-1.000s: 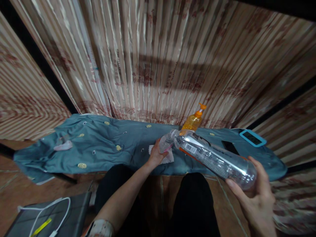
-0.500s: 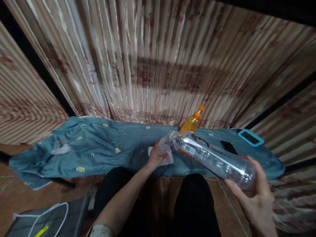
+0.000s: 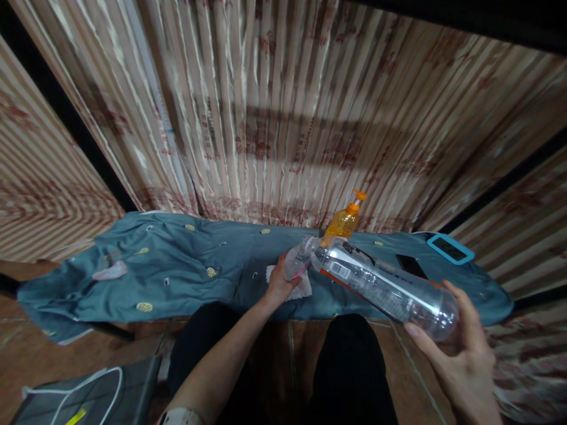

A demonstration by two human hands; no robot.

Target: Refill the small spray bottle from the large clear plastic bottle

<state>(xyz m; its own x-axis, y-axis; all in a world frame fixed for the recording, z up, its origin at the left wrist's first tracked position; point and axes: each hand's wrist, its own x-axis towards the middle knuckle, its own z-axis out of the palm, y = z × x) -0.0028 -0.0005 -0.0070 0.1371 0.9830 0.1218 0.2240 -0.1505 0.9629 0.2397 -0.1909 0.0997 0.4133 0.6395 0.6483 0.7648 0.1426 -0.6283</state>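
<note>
My right hand (image 3: 465, 348) grips the base of a large clear plastic bottle (image 3: 385, 283), which lies tilted in the air with its neck toward the left. At the bottle's mouth, my left hand (image 3: 281, 283) is wrapped round a small clear plastic container (image 3: 301, 258), whose exact shape is hard to make out. Something pink shows at that container's lower edge. Beneath my left hand a white tissue (image 3: 302, 289) rests on the teal cloth (image 3: 234, 254). Just behind the bottle's neck stands an orange pump bottle (image 3: 343, 223).
A dark phone (image 3: 411, 266) and a blue-framed device (image 3: 450, 248) lie on the cloth at the right. On its left is a pale crumpled item (image 3: 110, 271). A grey case with a white cable (image 3: 119, 383) sits at lower left. Striped curtains hang behind.
</note>
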